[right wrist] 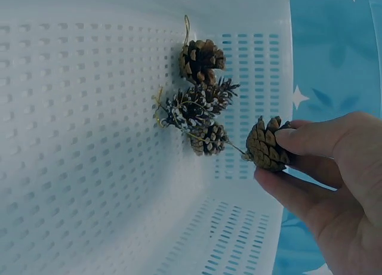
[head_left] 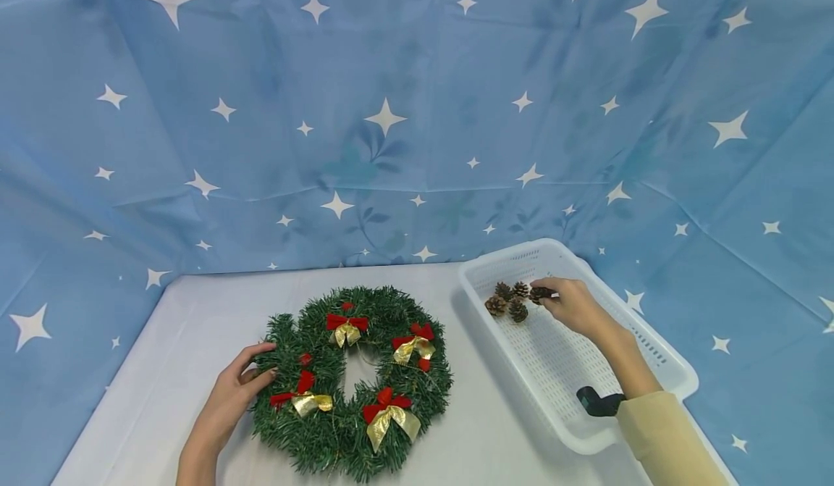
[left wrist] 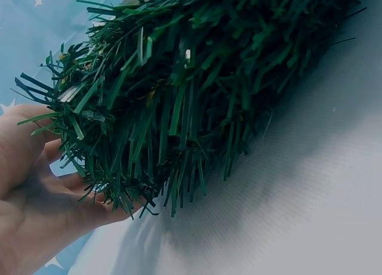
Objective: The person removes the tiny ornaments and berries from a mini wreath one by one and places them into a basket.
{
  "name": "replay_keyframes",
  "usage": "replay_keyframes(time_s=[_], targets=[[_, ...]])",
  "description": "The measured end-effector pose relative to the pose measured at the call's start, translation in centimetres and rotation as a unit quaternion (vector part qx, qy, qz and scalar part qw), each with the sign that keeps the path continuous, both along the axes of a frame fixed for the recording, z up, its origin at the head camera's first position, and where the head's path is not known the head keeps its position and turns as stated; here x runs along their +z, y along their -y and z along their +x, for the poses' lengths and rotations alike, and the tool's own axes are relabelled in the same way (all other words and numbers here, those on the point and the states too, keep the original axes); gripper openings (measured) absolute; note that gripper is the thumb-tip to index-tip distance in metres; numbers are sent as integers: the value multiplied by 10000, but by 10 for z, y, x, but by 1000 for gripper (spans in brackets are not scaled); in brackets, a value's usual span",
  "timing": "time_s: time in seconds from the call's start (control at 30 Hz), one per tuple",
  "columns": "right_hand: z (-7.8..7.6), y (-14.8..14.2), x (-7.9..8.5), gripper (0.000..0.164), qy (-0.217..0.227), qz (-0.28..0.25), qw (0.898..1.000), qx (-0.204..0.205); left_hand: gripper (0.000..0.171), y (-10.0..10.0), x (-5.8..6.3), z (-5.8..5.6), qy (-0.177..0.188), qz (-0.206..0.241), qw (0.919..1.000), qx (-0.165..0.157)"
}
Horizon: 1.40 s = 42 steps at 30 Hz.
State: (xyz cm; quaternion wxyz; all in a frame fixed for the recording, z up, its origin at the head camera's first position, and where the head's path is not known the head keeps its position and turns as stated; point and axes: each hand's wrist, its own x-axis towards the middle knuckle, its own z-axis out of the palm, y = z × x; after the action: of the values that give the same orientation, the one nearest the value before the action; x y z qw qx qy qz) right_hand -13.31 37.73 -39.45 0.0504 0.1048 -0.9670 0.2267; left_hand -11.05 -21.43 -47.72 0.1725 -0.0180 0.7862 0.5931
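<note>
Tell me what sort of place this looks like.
Probably a small craft or filming setup: a starry blue cloth hangs behind a white table, which bears a bow-trimmed wreath and a basket of pine cones.

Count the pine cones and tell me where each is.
5: one pine cone in the right grip; four clustered at the far end of the white basket: back-left, back-right, front-left and front-right in the head view. The forearm could hide more.
</note>
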Motion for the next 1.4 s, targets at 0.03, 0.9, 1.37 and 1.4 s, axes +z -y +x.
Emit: replay_keyframes(time_s=[0.03,0.9,1.37,1.4], targets=[[0,-1,0,35,14,9,10000,-13,64,0,0,0,-5,-3,10000,-5],[-20,-16,-18,31,219,353,9991,-75,64,-3,2,-3,8,-44,10000,-4],[-32,-22,-39,30,577,207,9981,-2,65,-2,0,-2,5,-34,10000,52],[-31,-22,-40,30,585,178,9981,43,64,-2,0,-2,4,-32,10000,54]])
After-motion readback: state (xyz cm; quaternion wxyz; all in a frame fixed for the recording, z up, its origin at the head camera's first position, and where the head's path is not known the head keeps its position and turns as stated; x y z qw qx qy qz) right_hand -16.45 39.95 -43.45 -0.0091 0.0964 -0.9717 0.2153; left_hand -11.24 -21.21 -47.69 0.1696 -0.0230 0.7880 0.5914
